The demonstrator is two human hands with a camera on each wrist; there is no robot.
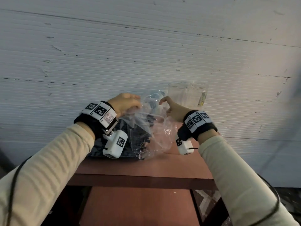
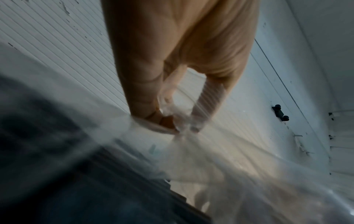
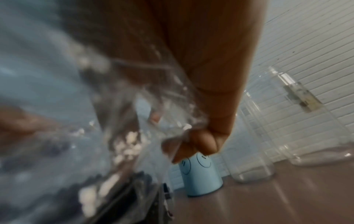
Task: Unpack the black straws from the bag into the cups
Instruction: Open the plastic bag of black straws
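A clear plastic bag (image 1: 156, 128) stands on the brown table (image 1: 146, 167) with a bundle of black straws (image 1: 140, 136) inside. My left hand (image 1: 130, 103) pinches the bag's top edge on the left; in the left wrist view thumb and fingers (image 2: 168, 121) squeeze the film together. My right hand (image 1: 166, 106) pinches the opposite edge, its fingers (image 3: 193, 144) curled on the plastic. Two clear cups (image 1: 177, 93) (image 1: 198, 93) stand behind the right hand by the wall. A light blue cup (image 3: 201, 177) with smiley faces sits just behind the bag.
A white ribbed wall panel (image 1: 146, 46) closes off the table's far side, right behind the cups. The table's front edge (image 1: 140, 178) is near my body, and a lower brown shelf (image 1: 138, 206) shows beneath it. Bare tabletop (image 3: 268, 201) lies right of the bag.
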